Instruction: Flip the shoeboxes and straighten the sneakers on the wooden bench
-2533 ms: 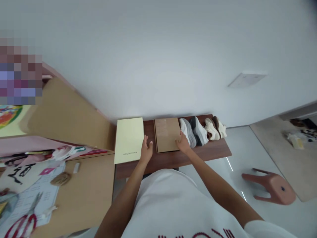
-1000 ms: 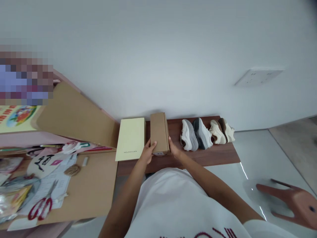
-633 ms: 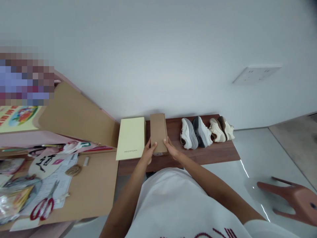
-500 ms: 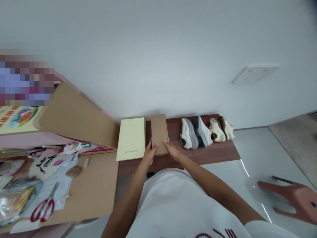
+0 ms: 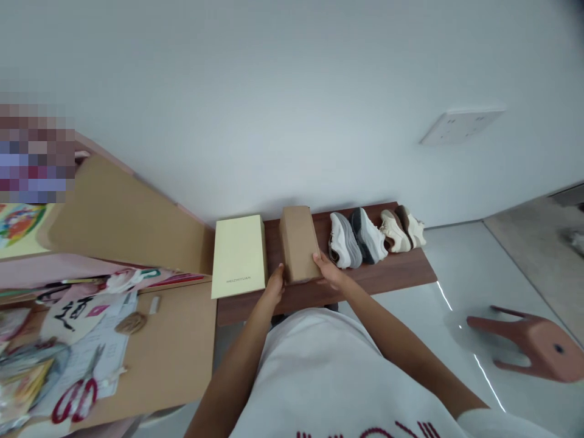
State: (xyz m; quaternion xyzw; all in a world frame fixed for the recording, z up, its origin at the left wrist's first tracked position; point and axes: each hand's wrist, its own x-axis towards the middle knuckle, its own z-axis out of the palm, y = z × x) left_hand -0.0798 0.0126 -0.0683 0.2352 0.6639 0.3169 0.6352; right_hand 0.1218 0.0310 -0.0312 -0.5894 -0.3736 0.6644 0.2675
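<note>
A plain brown cardboard box (image 5: 300,243) rests on the dark wooden bench (image 5: 241,309), slightly slanted. My left hand (image 5: 275,285) is against its near left side with the thumb up. At the near right edge, my right hand (image 5: 329,271) presses its thumb on the box, its other fingers partly hidden. The box is held between both hands. To its left lies a pale yellow box (image 5: 238,255) with lettering. Right of it stand a pair of white and grey sneakers (image 5: 347,240) and a pair of cream and brown shoes (image 5: 396,231).
A desk (image 5: 177,340) on the left carries red-handled scissors (image 5: 75,398), papers and plastic bags. A pinkish stool (image 5: 533,340) stands on the floor at right. Behind the bench rises a white wall with a socket plate (image 5: 460,126).
The brown box has shifted a little right and turned, showing more of its left side. My hands have moved from thumbs on its top to its sides. The view has shifted slightly.
</note>
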